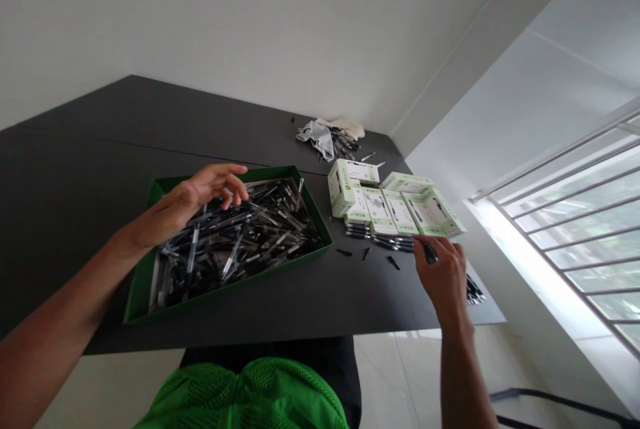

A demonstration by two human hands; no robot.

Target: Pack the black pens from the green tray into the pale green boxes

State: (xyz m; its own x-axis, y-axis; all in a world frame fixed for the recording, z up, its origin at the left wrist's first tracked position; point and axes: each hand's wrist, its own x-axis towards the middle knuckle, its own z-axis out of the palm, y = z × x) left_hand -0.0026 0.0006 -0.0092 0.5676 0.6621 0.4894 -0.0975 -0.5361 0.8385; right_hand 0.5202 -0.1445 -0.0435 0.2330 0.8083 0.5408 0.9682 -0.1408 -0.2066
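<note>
My left hand (200,194) hovers over the left part of a green box (280,260), its fingers loosely curled, apart and holding nothing. Inside that box lies a jumbled heap of black and clear pens (265,229). On the right, my right hand (443,272) is closed around a pen (431,254), whose dark end shows by the thumb; whether more than one is in the grip is hidden. Just beyond it, a row of pens (385,242) lies in front of white-and-green pen cartons (377,209). More pens (473,290) lie to the right of my wrist.
Several loose black caps or clips (367,253) lie on the dark table (295,302). Near the wall are a grey cloth (317,138), a cream cloth (345,126) and another pile of pens (344,144). An open carton (435,211) stands close to the right edge, beside a barred window (590,235).
</note>
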